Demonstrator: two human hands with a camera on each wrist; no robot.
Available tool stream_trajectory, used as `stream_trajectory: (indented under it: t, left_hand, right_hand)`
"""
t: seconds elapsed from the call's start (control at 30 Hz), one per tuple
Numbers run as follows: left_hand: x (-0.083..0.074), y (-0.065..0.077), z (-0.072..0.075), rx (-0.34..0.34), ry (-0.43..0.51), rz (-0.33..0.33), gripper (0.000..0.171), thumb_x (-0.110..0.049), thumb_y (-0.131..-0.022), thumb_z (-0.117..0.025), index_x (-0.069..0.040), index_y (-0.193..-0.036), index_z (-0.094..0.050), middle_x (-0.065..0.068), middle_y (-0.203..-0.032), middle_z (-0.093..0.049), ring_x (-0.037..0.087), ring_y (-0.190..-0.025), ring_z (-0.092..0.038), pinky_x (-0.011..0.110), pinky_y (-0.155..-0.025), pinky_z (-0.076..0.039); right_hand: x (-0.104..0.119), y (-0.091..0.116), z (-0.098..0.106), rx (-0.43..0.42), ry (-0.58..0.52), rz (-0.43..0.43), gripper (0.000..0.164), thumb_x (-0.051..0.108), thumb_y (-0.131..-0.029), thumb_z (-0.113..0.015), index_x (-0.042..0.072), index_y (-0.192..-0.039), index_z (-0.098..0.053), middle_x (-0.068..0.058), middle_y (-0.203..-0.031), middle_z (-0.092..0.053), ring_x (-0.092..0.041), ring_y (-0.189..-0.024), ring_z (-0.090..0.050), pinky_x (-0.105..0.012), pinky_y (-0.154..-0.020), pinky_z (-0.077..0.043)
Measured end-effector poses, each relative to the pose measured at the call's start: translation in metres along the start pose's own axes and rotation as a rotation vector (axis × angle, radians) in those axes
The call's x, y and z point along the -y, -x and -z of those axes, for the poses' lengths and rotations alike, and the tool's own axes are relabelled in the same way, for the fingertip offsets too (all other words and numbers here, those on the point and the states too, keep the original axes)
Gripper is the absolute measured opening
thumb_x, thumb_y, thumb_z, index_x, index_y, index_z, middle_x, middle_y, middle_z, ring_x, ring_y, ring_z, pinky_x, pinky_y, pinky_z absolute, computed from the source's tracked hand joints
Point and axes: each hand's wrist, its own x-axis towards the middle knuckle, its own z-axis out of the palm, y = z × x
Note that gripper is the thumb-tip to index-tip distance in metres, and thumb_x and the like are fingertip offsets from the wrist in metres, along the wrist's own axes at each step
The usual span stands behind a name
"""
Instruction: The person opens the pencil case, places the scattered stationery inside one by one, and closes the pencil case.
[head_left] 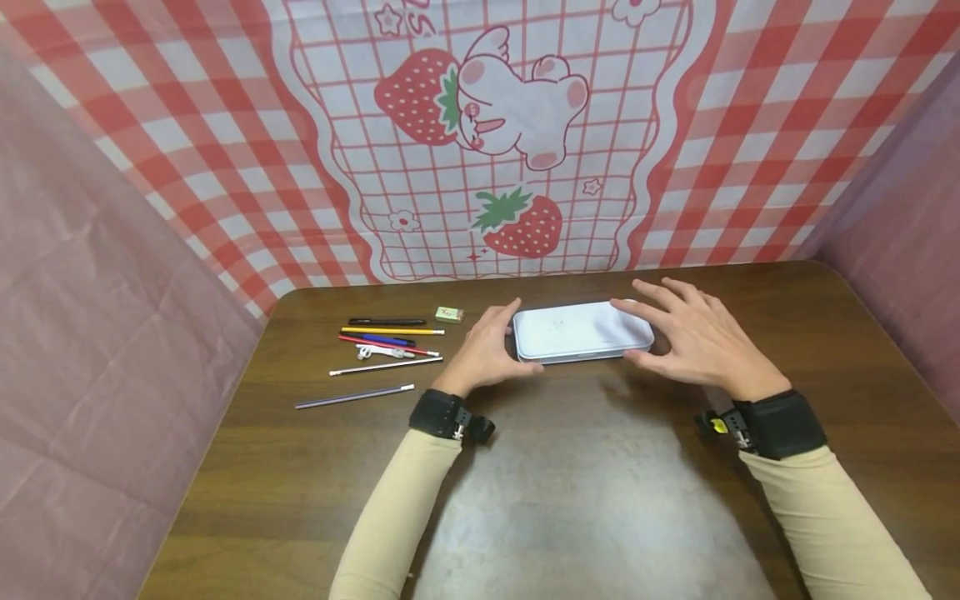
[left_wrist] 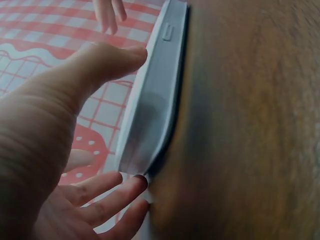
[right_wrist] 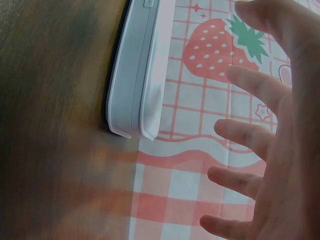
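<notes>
A pale, closed pencil case (head_left: 581,331) lies flat near the far side of the table, its long front side with a small latch facing me. My left hand (head_left: 487,348) is at its left end, thumb along the front edge and straight fingers by the end wall. In the left wrist view, those fingertips come right up to the case's rounded corner (left_wrist: 145,150). Over the right end is my right hand (head_left: 690,337), fingers spread and thumb low at the front corner. The right wrist view shows these fingers apart from the case (right_wrist: 131,85), with nothing between them.
Left of the case lie a black pen (head_left: 386,322), a yellow pencil (head_left: 390,331), a blue pen (head_left: 397,342), a red pencil (head_left: 412,348), a white compass-like tool (head_left: 375,352) and two more pencils. A small green-and-white eraser (head_left: 449,314) is behind them. A checked cloth (head_left: 480,242) hangs behind the table.
</notes>
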Motion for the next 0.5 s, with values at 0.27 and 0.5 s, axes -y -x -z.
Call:
stream_trajectory:
  t: [0.27,0.5]
  left_hand:
    - [0.001,-0.003,-0.010,-0.020,-0.026,0.023,0.118,-0.048,-0.063,-0.090,-0.010,-0.157,-0.030,0.015,-0.148,-0.044,0.030,-0.133,-0.048,0.048,-0.112,-0.042]
    - [0.001,-0.006,-0.013,-0.063,-0.065,0.013,0.106,-0.044,-0.065,-0.090,-0.005,-0.151,-0.041,0.014,-0.140,-0.051,0.027,-0.129,-0.049,0.044,-0.112,-0.043]
  right_hand:
    - [0.001,0.000,0.000,0.006,0.002,-0.005,0.077,0.056,-0.077,-0.073,0.034,-0.147,-0.049,-0.012,-0.156,-0.045,-0.047,-0.138,-0.037,-0.076,-0.096,-0.038]
    - [0.001,0.001,-0.001,0.005,0.004,-0.007,0.078,0.056,-0.077,-0.073,0.034,-0.147,-0.048,-0.011,-0.156,-0.045,-0.047,-0.138,-0.037,-0.076,-0.095,-0.039]
